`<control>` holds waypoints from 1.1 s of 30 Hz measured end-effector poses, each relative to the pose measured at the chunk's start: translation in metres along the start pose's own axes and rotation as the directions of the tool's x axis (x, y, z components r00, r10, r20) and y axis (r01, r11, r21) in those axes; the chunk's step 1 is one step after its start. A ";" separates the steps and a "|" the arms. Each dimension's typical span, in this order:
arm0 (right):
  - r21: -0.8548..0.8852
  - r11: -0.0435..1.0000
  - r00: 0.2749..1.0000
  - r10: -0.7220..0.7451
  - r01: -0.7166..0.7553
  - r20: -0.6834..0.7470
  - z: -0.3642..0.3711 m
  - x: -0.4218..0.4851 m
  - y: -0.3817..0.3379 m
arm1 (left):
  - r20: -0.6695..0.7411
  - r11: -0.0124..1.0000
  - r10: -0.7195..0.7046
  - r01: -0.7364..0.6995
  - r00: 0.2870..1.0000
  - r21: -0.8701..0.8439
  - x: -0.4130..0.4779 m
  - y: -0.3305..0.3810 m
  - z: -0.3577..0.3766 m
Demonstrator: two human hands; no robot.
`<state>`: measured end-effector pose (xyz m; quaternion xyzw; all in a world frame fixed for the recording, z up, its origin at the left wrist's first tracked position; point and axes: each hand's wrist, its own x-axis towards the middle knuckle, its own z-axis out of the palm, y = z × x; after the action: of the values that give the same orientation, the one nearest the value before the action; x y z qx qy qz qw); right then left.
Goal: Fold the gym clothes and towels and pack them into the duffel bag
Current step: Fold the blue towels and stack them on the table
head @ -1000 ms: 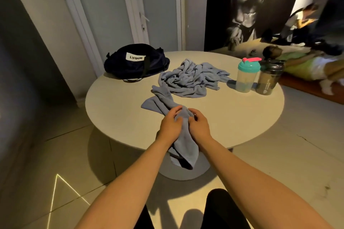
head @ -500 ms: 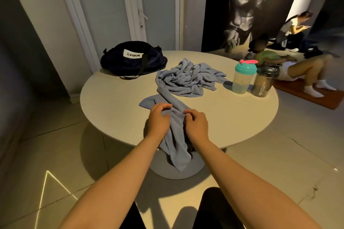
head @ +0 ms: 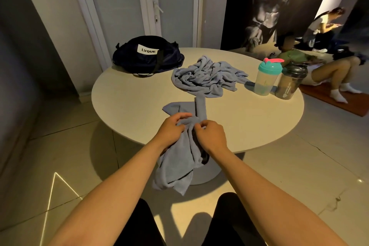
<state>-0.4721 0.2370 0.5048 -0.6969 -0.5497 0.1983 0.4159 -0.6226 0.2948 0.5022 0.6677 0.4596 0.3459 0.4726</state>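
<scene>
Towelling of a soft, matte grey-blue nap makes up the towel (head: 177, 164) that both hands work at the near rim of the round table (head: 127, 98). The left hand (head: 172, 128) has its fingers curled over a bunched fold, and the right hand (head: 210, 135) pinches the cloth just beside it between thumb and bent fingers, so the two hands nearly touch. The towel's long axis runs from the far side toward the person. A narrow folded strip lies flat on the tabletop and points away toward the middle of the table, and a flatter corner spreads out to its left. The rest spills over the table's near edge and hangs limp in loose, deep folds toward the floor, ending in a ragged point. Its far end stops just short of a second heap of the same grey-blue cloth (head: 207, 78), crumpled into many soft ridges near the table's centre. The tabletop is smooth, pale and dull, with a thin rounded edge, and stands on a single thick pedestal. At its far left sits the duffel bag (head: 147, 60), dark, slack and rounded, of a slightly glossy fabric with a white label and a black strap. At far right stand two plastic shaker bottles touching each other: a translucent one with a teal lid (head: 267, 80) and a smoky dark one (head: 290, 84).
</scene>
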 end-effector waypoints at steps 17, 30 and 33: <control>-0.645 0.763 0.997 0.003 0.046 0.073 -0.045 0.027 0.015 | -0.228 0.876 0.073 0.047 0.971 0.480 0.024 0.006 -0.003; 0.021 0.985 0.969 0.164 -0.170 0.183 -0.080 0.042 -0.018 | -0.215 0.773 0.241 -0.053 0.946 0.632 0.028 0.047 -0.005; -0.480 0.871 0.951 0.230 -0.107 0.206 -0.076 0.055 -0.022 | -0.129 0.706 0.175 -0.033 0.976 0.708 0.043 0.046 0.006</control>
<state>-0.4117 0.2619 0.5757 -0.7897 -0.5667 0.1857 0.1436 -0.5897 0.3278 0.5452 0.7864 0.5599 0.2325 0.1182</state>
